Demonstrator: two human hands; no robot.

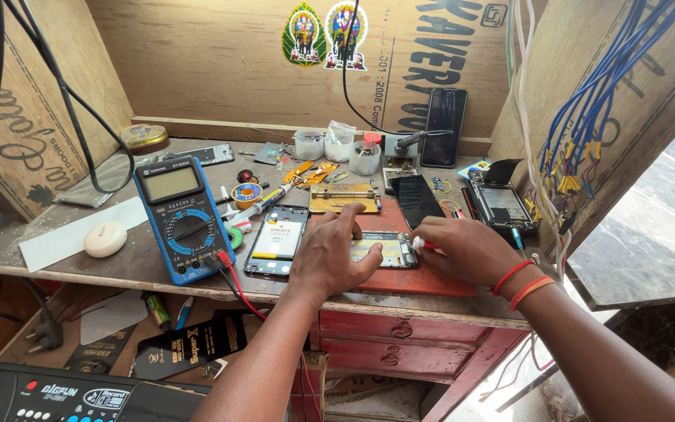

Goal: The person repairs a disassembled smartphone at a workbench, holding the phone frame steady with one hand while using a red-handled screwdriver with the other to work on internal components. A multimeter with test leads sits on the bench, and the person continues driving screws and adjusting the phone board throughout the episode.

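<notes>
Currently working over an opened phone [384,250], back removed, lying on a red mat [416,277] at 6 o'clock on the wooden bench [64,262]. Left hand [336,254] pressing down at the phone's 9 o'clock edge, fingers spread and loosely curled, gripping nothing, just pinning the frame. Right hand [466,248] closing at its 3 o'clock end around a small white-and-pink tool [422,243], tip barely showing; exact kind too hidden to tell.

Risks, as judged: tool tip slipping across exposed parts if the left hand's pressure lets the frame skate on the mat; red probe leads [237,285] trailing off the blue multimeter [183,217] at 9 o'clock, liable to snag a forearm. Second open phone [277,241] sitting just beside the left wrist, easily nudged. Small plastic cups [337,144] standing at 12 o'clock, well apart.
</notes>
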